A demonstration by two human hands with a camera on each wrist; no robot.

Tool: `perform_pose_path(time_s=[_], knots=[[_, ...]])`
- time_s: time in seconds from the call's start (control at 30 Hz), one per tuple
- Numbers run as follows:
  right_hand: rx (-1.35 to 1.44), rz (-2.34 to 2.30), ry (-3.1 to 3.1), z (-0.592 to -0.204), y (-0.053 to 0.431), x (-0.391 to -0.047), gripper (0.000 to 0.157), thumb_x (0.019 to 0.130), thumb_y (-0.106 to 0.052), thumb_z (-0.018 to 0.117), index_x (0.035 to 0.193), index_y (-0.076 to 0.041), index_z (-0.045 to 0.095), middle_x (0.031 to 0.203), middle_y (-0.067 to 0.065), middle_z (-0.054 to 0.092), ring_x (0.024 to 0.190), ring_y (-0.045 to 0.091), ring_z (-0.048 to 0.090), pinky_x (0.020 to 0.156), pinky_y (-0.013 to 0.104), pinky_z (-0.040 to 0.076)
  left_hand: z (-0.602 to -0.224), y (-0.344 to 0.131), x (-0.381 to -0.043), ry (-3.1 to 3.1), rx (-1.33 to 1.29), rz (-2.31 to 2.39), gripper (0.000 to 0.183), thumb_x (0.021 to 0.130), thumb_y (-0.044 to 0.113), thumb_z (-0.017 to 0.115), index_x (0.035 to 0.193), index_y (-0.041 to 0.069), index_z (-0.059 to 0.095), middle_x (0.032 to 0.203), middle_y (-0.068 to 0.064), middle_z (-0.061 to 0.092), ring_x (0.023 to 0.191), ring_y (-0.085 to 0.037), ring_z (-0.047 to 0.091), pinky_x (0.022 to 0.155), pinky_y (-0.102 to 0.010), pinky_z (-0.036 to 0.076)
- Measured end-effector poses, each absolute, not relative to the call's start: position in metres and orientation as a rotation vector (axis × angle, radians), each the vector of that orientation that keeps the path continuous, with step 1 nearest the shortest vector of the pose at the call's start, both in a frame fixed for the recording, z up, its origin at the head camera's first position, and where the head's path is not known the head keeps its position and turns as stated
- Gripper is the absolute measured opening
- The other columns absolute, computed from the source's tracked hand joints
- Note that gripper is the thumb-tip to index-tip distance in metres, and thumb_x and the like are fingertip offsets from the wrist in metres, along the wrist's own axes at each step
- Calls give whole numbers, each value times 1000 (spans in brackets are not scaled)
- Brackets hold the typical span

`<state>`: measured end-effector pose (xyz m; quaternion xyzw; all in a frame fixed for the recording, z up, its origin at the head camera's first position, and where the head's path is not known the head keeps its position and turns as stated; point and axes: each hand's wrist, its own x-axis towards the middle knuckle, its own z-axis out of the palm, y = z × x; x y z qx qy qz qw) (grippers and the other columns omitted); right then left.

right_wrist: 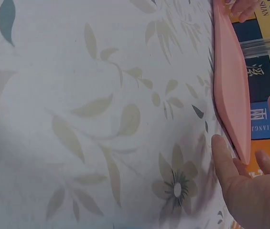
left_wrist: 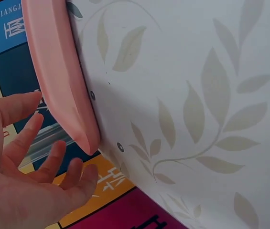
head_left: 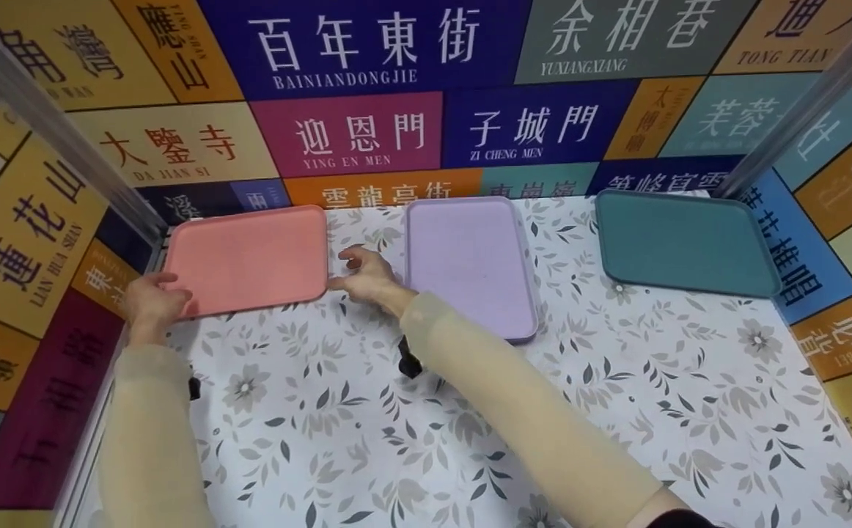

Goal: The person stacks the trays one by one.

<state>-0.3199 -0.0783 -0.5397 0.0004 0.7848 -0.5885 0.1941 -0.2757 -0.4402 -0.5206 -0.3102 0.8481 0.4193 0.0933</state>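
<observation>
A pink tray (head_left: 250, 260) lies on the flowered table at the far left. At its left front corner is my left hand (head_left: 153, 301), with the thumb over the rim in the head view. In the left wrist view the same hand (left_wrist: 44, 176) has its fingers spread and loosely bent beside the tray's corner (left_wrist: 84, 138). My right hand (head_left: 369, 277) is by the tray's right edge, fingers apart, one fingertip right at the rim. The right wrist view has this hand (right_wrist: 254, 191) around the tray's near corner (right_wrist: 242, 148), palm turned toward it.
A lilac tray (head_left: 470, 264) lies just right of my right hand, close to the forearm. Farther right is a dark green tray (head_left: 690, 242) near the back corner. Printed panels (head_left: 353, 136) wall the back and sides of the flowered table (head_left: 617, 411), with metal posts at the corners.
</observation>
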Motion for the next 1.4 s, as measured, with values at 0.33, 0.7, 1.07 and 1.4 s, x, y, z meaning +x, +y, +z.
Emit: perform_pose_path(time_s=[0.33,0.7,1.07,1.4], knots=[[-135,-1578,2164,-547,-91,-321,72,93,-14,90,158,-3,61,157,18,68,151,33,61,126,40,53,-531,-440,-275,2519,-869,1244,69,107,19,63,171,6,43,174,-23,49,154,-41,51,129,-55,47],[-80,-1567,2197,-542,-102,-317,73,95,-16,87,159,1,59,153,18,71,144,30,66,126,37,52,-527,-443,-273,2473,-914,1321,71,109,18,60,175,10,37,179,-20,43,161,-37,45,134,-51,43],[129,-1744,2277,-543,-100,-317,46,87,5,80,133,-1,80,125,16,83,108,20,76,85,24,63,-519,-453,-264,2532,-883,1213,64,108,9,43,172,7,44,177,-25,43,163,-38,39,127,-48,45],[220,-1880,2121,-543,-93,-318,52,85,16,71,132,-4,82,119,12,79,92,14,67,76,29,64,-517,-454,-256,2388,-805,1474,77,104,-6,45,177,11,32,181,-23,36,141,-20,55,98,-20,54]])
